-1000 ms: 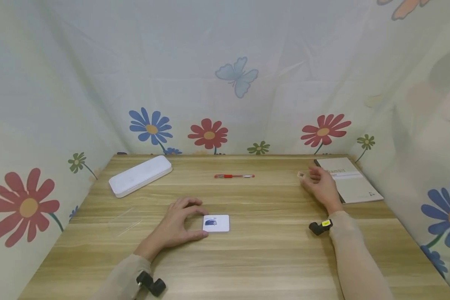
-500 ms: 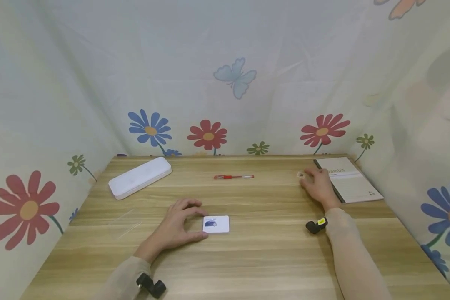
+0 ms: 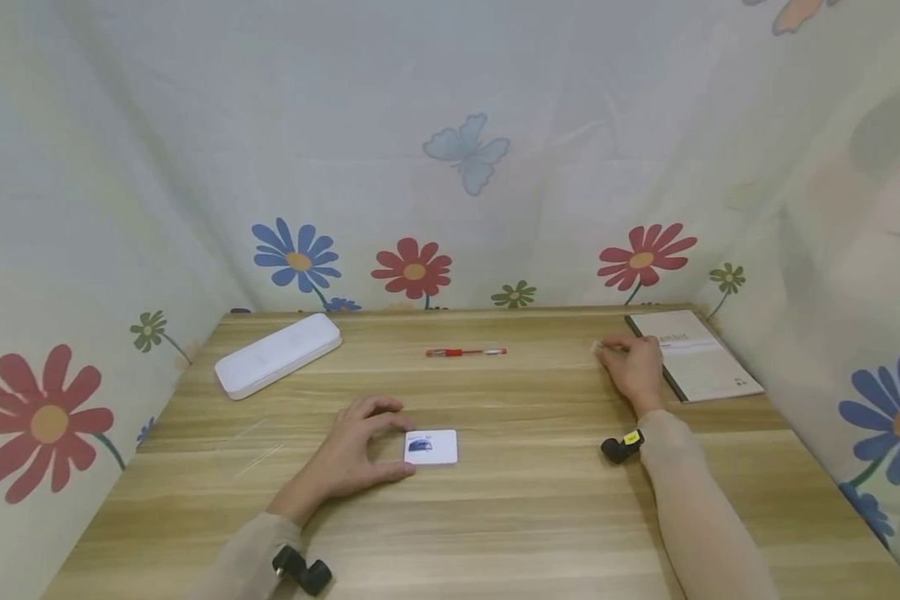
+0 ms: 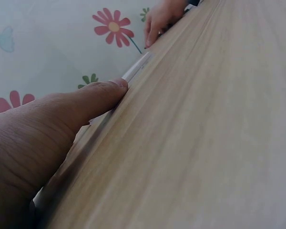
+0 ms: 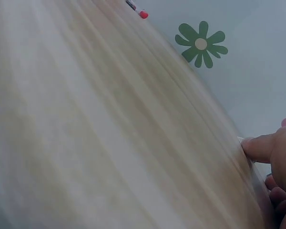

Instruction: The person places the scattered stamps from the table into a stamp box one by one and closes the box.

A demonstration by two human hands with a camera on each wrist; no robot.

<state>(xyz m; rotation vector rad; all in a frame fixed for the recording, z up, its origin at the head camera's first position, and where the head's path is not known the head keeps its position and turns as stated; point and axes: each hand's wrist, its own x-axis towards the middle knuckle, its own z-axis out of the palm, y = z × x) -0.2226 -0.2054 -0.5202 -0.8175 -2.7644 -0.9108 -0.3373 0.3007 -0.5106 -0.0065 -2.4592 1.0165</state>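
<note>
Thumb and fingers of my left hand (image 3: 348,454) hold a small white card (image 3: 438,448) by its left end, at the middle of the table. The card has rounded corners and a dark blue picture. In the left wrist view my thumb lies along the near edge of the card (image 4: 137,66), which looks thin and flat. At the right, close to the notebook, my right hand (image 3: 634,371) pinches a tiny pale square piece (image 3: 596,347) between thumb and forefinger. Those fingertips cover much of the piece, low over the wood. Its edge barely shows in the right wrist view.
A red pen (image 3: 467,352) lies at the back middle of the table. The white oblong case (image 3: 277,357) is at the back left, with a transparent sheet (image 3: 251,447) in front of it. A beige notebook (image 3: 708,362) with a dark spine lies beyond my right hand.
My right hand has shifted slightly left, and the small square piece, seen face-on before, is now mostly covered by the fingertips. The left hand and the white card have stayed put.
</note>
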